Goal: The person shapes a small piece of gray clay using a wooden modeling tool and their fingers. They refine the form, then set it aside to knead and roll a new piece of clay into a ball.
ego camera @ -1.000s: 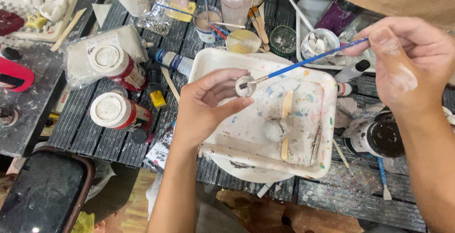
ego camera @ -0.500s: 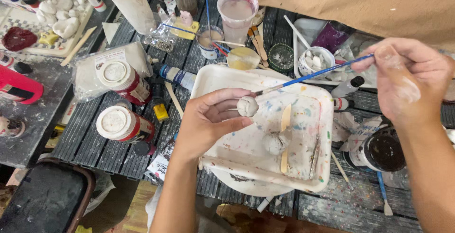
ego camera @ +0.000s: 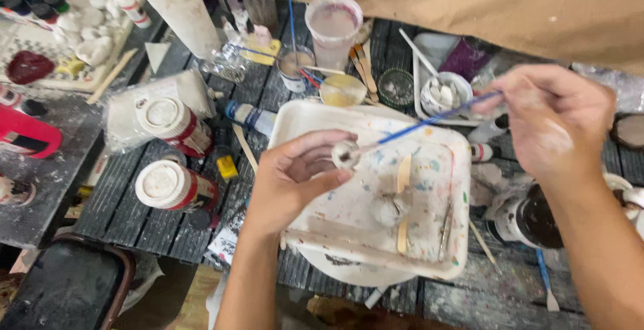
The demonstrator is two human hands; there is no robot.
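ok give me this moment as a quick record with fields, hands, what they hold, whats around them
left hand: pinches a small round whitish piece in its fingertips, over the tray
right hand: holds a blue-handled brush, tip on the piece
tray: white, paint-spattered, on a dark slatted table
in tray: a flat wooden stick, a second whitish lump
left of tray: two white-lidded jars, lying on their sides
behind tray: cloudy plastic cup, small dish of white pieces
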